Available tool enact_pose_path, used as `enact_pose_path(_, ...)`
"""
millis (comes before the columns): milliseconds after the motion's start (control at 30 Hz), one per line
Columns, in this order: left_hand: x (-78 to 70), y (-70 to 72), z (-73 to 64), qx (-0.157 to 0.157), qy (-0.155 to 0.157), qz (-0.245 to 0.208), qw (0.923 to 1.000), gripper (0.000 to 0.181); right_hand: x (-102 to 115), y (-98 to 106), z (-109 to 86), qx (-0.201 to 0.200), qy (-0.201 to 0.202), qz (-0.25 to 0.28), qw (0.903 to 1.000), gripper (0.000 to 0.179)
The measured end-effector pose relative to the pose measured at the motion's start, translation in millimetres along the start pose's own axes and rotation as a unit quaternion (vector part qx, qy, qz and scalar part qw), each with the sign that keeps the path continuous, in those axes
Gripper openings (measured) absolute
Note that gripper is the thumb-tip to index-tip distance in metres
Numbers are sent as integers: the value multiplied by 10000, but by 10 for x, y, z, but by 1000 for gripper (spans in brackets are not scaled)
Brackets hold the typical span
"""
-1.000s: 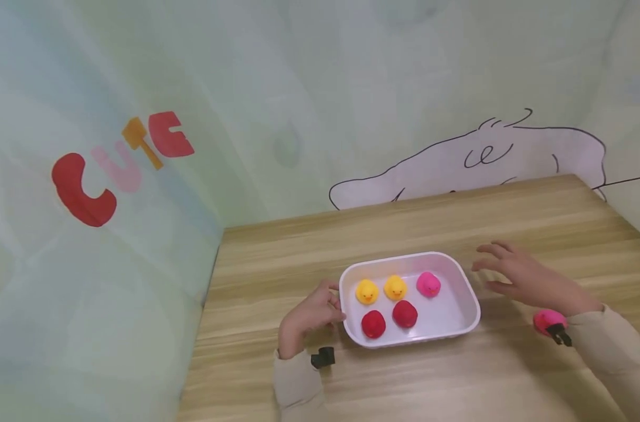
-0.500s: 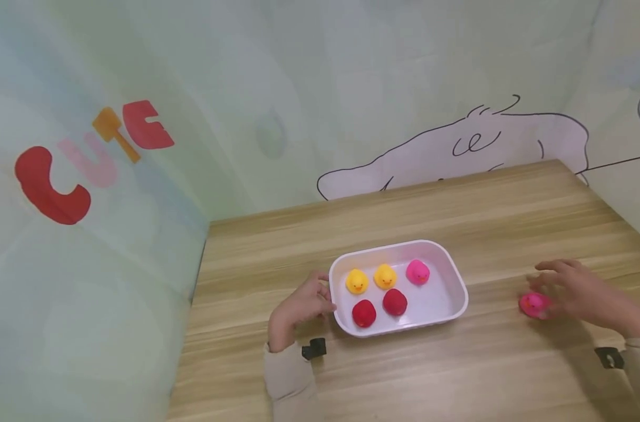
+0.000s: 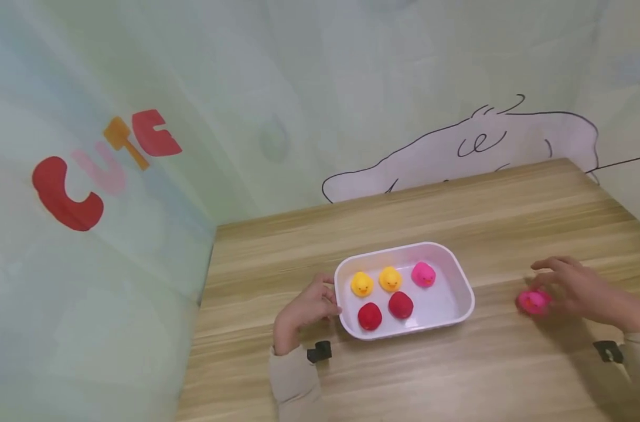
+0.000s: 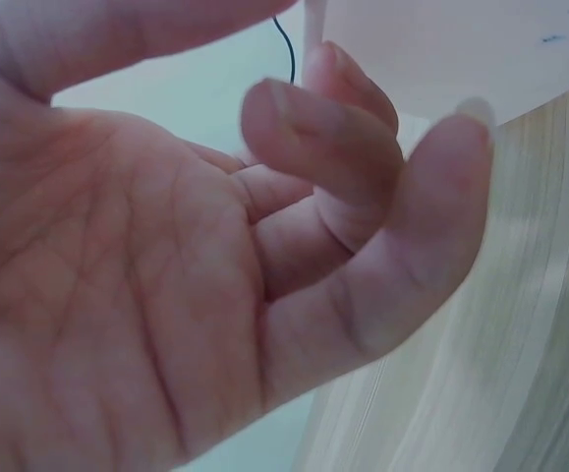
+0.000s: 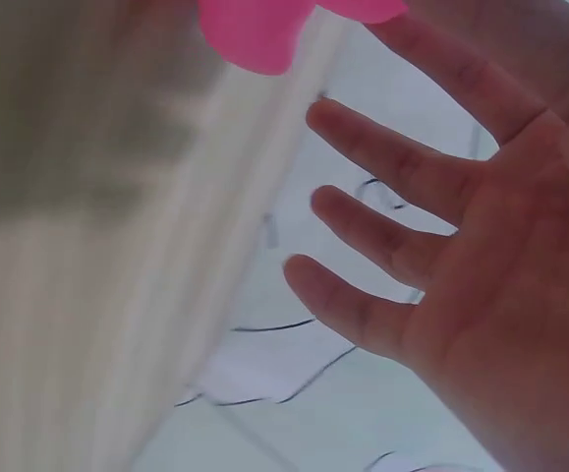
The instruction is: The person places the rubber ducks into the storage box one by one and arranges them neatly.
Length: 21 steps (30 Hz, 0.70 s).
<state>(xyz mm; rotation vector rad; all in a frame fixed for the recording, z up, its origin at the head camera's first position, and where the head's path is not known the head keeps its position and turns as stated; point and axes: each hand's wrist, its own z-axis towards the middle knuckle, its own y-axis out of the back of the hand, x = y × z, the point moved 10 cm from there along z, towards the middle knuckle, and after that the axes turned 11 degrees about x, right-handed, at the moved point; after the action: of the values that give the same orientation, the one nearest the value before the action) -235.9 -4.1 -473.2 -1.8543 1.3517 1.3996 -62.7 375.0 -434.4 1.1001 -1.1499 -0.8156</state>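
My left hand (image 3: 310, 303) rests at the left end of a white tray (image 3: 459, 316), fingertips against its outer wall. In the left wrist view the fingers (image 4: 417, 216) are loosely bent beside the tray wall (image 4: 441, 59). The tray holds two yellow rubber ducks (image 3: 361, 283) (image 3: 390, 279), a pink rubber duck (image 3: 423, 274) and two red ones (image 3: 370, 316) (image 3: 401, 305). To the tray's right, my right hand (image 3: 584, 293) pinches another pink rubber duck (image 3: 533, 302). In the right wrist view that duck (image 5: 264, 29) shows at the top edge, the other fingers (image 5: 382, 157) spread.
The wooden table (image 3: 278, 246) carries the tray near its middle. A cloth backdrop (image 3: 278, 76) with coloured letters stands along the left and back edges. Black straps (image 3: 608, 351) hang at the wrists.
My right hand has moved from beside the tray back rightwards to the loose pink duck and taken hold of it. The left hand stays at the tray; the head view has shifted slightly.
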Motion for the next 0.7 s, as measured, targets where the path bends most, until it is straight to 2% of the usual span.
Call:
enact_pose_path(133,-3,-13,-2,-10,-18,-18,10000,60,168,166,164,-82,376,-153,9991,48)
enact_pose_path(300,-22,-14,-6,-7,-19,-4,10000,61,380,350,389,-23,476,-180,9987,50)
enact_pose_path(467,-20,-6,-16,-13,56,-25,10000,61,638,394,622,281,560,33,9980,47)
enact_pose_path(700,-26,-14,-8,-25,-59,-60,10000,61,991,368,910,356,852,353,9951,48)
